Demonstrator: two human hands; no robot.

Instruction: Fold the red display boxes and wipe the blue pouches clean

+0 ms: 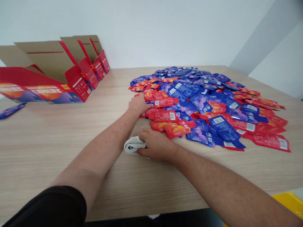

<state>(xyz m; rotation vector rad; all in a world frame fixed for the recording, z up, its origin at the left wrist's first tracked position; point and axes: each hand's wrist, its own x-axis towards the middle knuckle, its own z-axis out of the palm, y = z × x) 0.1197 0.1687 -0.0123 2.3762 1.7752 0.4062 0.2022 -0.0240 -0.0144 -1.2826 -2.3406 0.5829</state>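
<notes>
My left hand (138, 104) reaches to the left edge of a large pile of red and blue foil pouches (187, 101). It touches red pouches there, with the thumb spread out to the right over them; the other fingertips are partly hidden. Closer to me, my right hand (156, 144) is closed around a rolled white cloth (133, 145), which rests on the table. Just beyond that hand lies a red pouch with orange fruit printing (178, 128). Blue pouches with purple printing, some showing white barcode labels, overlap with the red ones.
Open red cardboard display boxes (81, 82) stand in a row at the back left of the wooden table (109, 189). A single blue pouch (11, 111) lies before them. A yellow bin (288, 203) shows below the right front edge. A white wall rises behind.
</notes>
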